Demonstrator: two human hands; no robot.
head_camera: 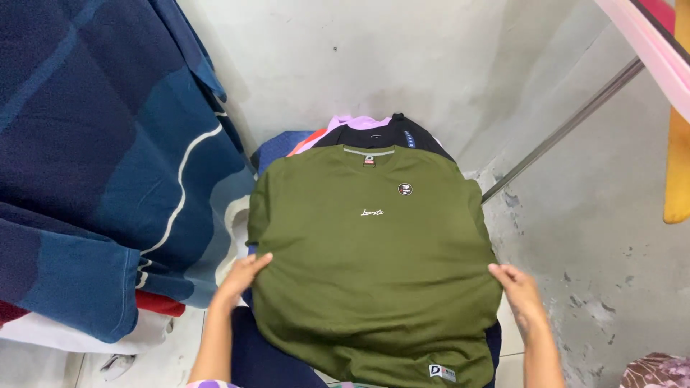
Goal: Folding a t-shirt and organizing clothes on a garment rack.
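Observation:
An olive green T-shirt (374,251) lies flat, front side up, on top of a stack of other shirts; black (381,136), lilac (356,122) and blue (277,151) layers show behind its collar. My left hand (241,276) rests on the shirt's left edge, fingers laid along the side fold. At the right edge my right hand (519,287) touches the fabric in the same way. Both hands press the sides; whether either pinches the cloth is unclear. A small white tag sits at the shirt's lower hem.
A large blue patterned cloth (93,158) hangs at the left over red and white fabric. Behind stands a grey concrete wall (402,57). A metal rod (568,122) slants at the right, with a pink strip and a yellow piece (679,158) above it.

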